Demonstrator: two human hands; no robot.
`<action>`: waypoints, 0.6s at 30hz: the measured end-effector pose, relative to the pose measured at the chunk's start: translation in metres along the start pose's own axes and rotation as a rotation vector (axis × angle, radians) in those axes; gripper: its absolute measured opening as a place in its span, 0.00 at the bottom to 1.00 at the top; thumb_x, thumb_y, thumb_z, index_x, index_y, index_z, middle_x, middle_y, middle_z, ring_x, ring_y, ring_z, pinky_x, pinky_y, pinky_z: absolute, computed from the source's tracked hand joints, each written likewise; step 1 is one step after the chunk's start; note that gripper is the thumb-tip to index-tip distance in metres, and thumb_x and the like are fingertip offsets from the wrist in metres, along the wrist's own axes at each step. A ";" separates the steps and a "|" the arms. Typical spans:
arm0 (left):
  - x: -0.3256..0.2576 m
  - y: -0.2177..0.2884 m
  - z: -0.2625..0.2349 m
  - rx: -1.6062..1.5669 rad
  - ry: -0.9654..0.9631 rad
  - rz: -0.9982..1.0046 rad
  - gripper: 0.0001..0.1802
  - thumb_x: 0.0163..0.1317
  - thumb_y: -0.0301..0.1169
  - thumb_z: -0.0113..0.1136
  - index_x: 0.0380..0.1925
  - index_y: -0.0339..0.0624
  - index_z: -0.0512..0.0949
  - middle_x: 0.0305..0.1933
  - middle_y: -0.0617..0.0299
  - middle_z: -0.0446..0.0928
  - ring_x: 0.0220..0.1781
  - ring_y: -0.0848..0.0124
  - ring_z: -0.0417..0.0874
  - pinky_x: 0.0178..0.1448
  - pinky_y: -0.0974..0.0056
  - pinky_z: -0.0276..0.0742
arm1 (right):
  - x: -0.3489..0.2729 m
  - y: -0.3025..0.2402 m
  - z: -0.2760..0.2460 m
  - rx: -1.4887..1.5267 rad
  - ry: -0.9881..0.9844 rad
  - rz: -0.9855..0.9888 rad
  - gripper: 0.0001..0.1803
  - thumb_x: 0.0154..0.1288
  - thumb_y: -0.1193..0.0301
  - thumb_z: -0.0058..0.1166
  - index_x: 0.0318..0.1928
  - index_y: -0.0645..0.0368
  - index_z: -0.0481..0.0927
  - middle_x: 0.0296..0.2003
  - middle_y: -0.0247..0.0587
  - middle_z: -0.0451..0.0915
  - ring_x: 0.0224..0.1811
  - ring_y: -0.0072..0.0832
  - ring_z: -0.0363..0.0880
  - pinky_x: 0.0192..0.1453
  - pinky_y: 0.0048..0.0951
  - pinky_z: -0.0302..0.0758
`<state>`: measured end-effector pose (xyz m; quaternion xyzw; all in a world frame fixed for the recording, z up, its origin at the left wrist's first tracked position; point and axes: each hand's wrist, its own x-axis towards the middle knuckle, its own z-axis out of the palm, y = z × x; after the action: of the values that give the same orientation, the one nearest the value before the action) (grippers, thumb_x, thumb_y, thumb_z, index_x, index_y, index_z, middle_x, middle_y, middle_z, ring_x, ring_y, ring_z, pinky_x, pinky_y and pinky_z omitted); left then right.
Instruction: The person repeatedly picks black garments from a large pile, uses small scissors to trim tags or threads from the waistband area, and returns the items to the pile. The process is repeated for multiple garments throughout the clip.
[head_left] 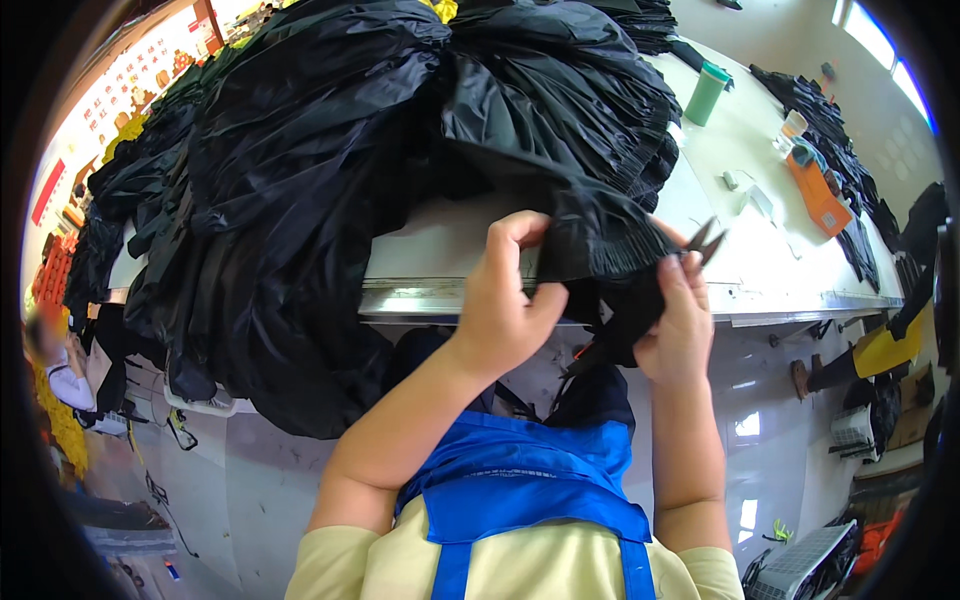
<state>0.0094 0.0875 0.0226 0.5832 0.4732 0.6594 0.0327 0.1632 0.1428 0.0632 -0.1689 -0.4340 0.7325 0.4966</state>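
Note:
My left hand [507, 300] pinches the edge of a black garment [600, 235] between thumb and fingers. This part of the garment has a gathered, elastic-looking band and is held up in front of the table edge. At the band's other end, my right hand [680, 325] is closed, thumb and fingertips on the cloth. Two dark pointed blades of thread snips [708, 242] stick out beyond its fingers; their handles are hidden. A loose dark strip of cloth hangs between my hands. Behind them a large heap of shiny black garments [320, 110] covers the table and drapes over its front.
The white table [740, 270] carries a green bottle [707, 95], a clear cup [791, 128] and an orange box [818, 195] on the right. More black garments [825, 120] lie along its far right side. A person [70, 375] is at the far left. A white basket [805, 560] stands on the floor.

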 end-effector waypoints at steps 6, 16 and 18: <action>-0.008 0.054 -0.061 0.292 0.007 0.349 0.26 0.38 0.11 0.59 0.42 0.36 0.70 0.40 0.47 0.76 0.37 0.54 0.78 0.43 0.61 0.76 | -0.033 0.001 -0.026 -0.410 -0.122 -0.300 0.13 0.65 0.82 0.42 0.49 0.70 0.74 0.43 0.43 0.77 0.47 0.22 0.74 0.55 0.22 0.68; -0.053 0.027 -0.064 0.370 0.106 0.246 0.27 0.39 0.15 0.69 0.41 0.39 0.67 0.41 0.50 0.75 0.38 0.59 0.78 0.41 0.65 0.76 | -0.036 0.012 -0.020 -0.504 -0.268 -0.034 0.30 0.58 0.64 0.54 0.57 0.69 0.64 0.39 0.36 0.68 0.31 0.18 0.63 0.38 0.17 0.63; -0.048 0.034 -0.065 0.358 0.065 0.245 0.27 0.39 0.15 0.69 0.40 0.39 0.68 0.41 0.49 0.76 0.38 0.58 0.78 0.41 0.64 0.76 | -0.034 0.010 -0.015 -0.737 -0.307 -0.308 0.26 0.60 0.62 0.56 0.52 0.68 0.68 0.34 0.36 0.71 0.29 0.18 0.65 0.34 0.17 0.64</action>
<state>-0.0103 0.0020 0.0178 0.6114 0.5091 0.5822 -0.1673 0.1825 0.1186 0.0404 -0.1571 -0.7557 0.4626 0.4362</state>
